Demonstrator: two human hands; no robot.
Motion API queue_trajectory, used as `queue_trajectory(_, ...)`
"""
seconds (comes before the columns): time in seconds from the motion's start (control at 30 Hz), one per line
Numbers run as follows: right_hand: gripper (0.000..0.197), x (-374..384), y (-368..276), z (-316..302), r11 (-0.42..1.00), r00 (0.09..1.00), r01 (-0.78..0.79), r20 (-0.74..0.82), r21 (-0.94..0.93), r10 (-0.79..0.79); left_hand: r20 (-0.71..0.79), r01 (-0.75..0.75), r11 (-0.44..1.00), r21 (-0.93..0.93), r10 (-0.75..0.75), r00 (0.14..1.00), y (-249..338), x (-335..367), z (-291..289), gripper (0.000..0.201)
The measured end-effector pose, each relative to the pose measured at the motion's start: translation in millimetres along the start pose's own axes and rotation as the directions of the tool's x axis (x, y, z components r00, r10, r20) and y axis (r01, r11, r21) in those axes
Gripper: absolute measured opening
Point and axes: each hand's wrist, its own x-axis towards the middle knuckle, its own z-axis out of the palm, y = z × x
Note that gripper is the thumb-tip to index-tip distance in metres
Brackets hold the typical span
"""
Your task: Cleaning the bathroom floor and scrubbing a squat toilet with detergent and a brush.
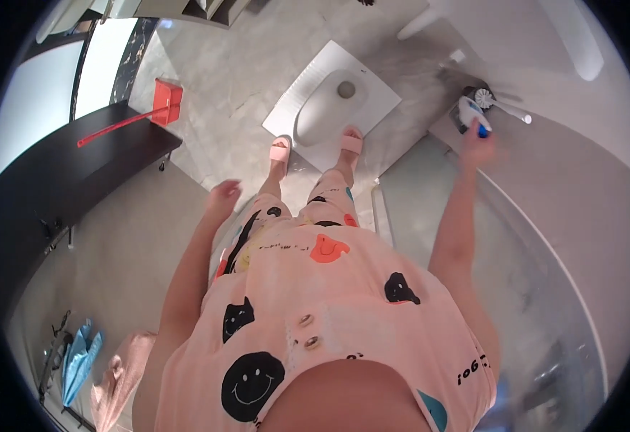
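Observation:
My right hand [479, 150], stretched out to the right and slightly blurred, closes on the blue end of a white plastic bottle [471, 109]. Beside that bottle, by the wall, sits a white-handled toilet brush [505, 108] with a round head, next to something dark. Loosely bent and holding nothing, my left hand [226, 194] hangs in the air left of my legs. Ahead of my feet a white squat toilet [297, 93] with a round drain hole is set in the floor. Pink slippers [279, 153] are on my feet at its near edge.
At the left, a red long-handled dustpan [166, 101] rests by a dark counter [48, 162]. Blue cloth [81, 363] and pink cloth [122, 378] hang at the lower left. A glass panel's pale curved edge [545, 252] runs along the right side.

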Motion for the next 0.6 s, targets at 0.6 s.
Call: queue_trajectory(0.6,0.039,-154.8,-223.0,-61.1,0.654,0.435,-0.578,0.862,0.488,-0.259,-0.181,-0.780,0.498,0.380,0.867,0.465,179.8,72.0,32.1,0.032)
